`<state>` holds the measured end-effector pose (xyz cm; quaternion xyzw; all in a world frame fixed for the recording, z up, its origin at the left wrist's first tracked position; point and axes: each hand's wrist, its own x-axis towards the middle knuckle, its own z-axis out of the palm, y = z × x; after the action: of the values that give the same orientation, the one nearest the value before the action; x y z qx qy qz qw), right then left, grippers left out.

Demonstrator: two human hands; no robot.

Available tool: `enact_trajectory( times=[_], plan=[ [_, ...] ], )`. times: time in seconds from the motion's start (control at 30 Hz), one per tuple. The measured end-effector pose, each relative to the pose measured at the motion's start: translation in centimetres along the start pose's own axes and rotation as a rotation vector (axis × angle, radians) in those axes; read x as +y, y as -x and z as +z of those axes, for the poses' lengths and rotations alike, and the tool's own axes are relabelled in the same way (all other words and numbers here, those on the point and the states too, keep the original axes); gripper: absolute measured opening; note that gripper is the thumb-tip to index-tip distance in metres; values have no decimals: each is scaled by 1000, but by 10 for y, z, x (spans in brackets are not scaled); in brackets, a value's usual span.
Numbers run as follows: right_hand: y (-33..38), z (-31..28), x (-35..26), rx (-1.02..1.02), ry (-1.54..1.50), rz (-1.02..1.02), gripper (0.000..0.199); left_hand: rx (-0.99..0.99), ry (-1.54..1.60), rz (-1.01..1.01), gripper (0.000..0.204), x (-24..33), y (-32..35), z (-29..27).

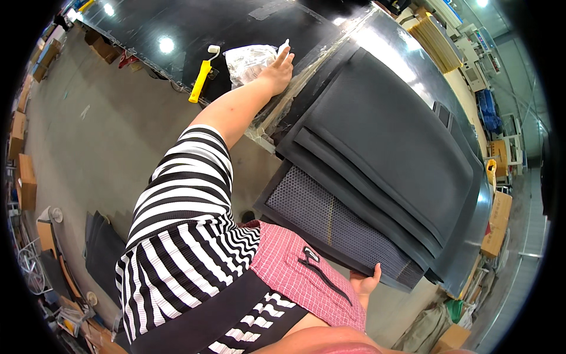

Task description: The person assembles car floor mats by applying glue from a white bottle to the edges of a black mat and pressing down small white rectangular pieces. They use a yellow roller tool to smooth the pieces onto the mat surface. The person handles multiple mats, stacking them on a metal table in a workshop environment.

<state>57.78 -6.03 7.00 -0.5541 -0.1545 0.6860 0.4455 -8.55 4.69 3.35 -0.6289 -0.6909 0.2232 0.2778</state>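
My left hand [276,72] reaches out over the black table, its fingers curled at the right side of a crumpled clear plastic bag [247,62]. A slim white tip [283,45] sticks up past those fingers; the rest of that thing is hidden by the hand and the bag. Left of the bag lies a small paint roller [201,81] with a yellow handle and white head. My right hand [367,283] is at the near edge of a black mat with a honeycomb pattern [336,215], thumb on top and the other fingers mostly out of sight.
Several dark grey sheets [395,130] lie stacked over the mat. A taped seam [318,68] runs across the black tabletop [194,29]. More dark sheets [101,251] stand on the floor at left. Cardboard boxes [498,221] line the right side.
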Motion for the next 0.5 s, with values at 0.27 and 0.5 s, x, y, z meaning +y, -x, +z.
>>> enact_trajectory(
  times=[0.27, 0.5],
  plan=[
    [3, 6, -3, -3, -36, 3, 61, -33, 94, 27, 43, -33, 12, 33],
    [1, -6, -4, -65, -47, 8, 62, -20, 186, -10, 46, -77, 27, 78]
  ],
)
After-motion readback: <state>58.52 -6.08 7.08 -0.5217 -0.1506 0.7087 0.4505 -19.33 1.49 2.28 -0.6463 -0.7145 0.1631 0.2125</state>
